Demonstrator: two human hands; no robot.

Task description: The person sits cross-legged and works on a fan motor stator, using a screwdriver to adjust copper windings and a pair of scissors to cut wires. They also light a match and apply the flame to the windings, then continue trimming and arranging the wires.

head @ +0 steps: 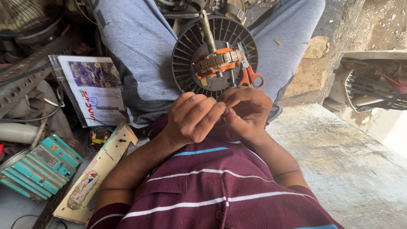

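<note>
A: Largest item first. Black finned motor housing [186, 55], round, resting between the person's grey-trousered legs [140, 46], just beyond the fingertips. Copper-wound stator [216, 62] sits on its centre, shaft upright.

B: Hands?

A: Left hand [193, 118] and right hand [246, 112] pressed together just short of the housing rim. Fingers [207, 111] curled in tight, tips meeting. Whatever is pinched is too small to make out.

B: Anything beside them?

A: Orange-handled scissors [250, 74] lie on the housing, just past the right knuckles. Bare concrete slab [339, 161] gives open room to the right of the fingers; left is crowded: plastic-sleeved printed paper [95, 87], teal finned part [40, 169].

B: Hidden?

A: Fingertips cover each other; the housing's near edge is behind the hands.
</note>
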